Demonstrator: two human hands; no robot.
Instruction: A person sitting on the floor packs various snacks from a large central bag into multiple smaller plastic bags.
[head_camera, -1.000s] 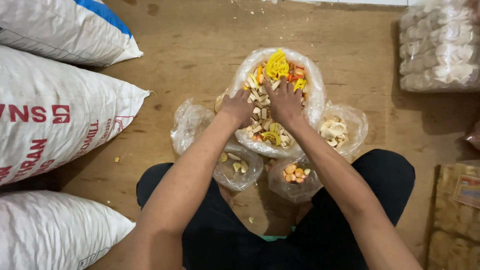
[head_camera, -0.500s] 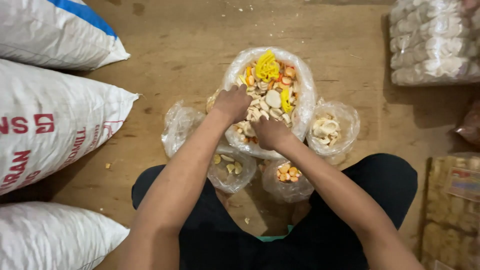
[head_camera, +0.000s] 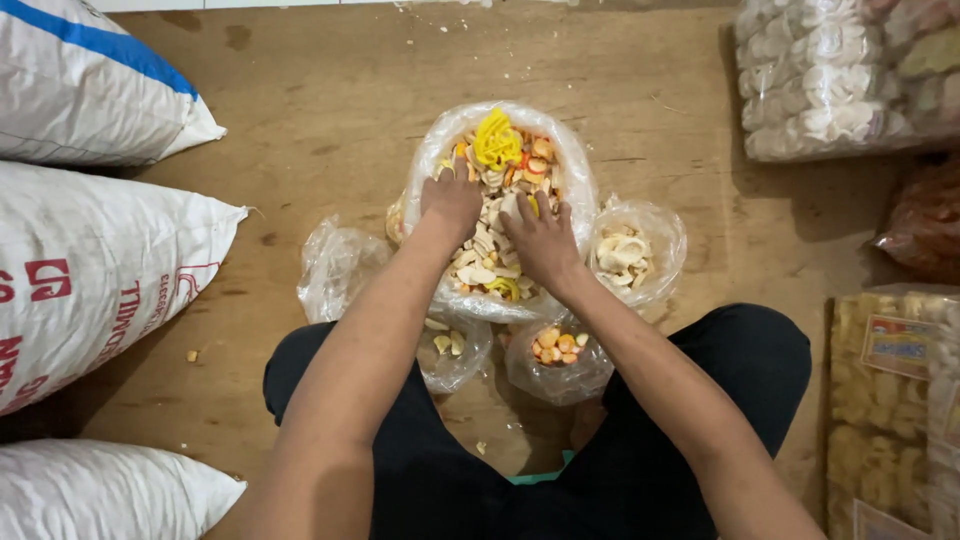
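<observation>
Fingers of both my left hand (head_camera: 452, 198) and right hand (head_camera: 540, 240) lie spread, palms down, gripping nothing, on mixed crackers (head_camera: 487, 268) inside the large clear bag (head_camera: 578, 190) at centre frame.

Glossy clear plastic bag (head_camera: 585, 200), woven white sacks (head_camera: 100, 270), matt wooden floor (head_camera: 320, 130)

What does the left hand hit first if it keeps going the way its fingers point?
Probably the yellow lattice cracker. The left hand lies on the mixed crackers in the big clear bag, fingers pointing at the far side, with that piece just ahead. Depth is unclear.
</observation>
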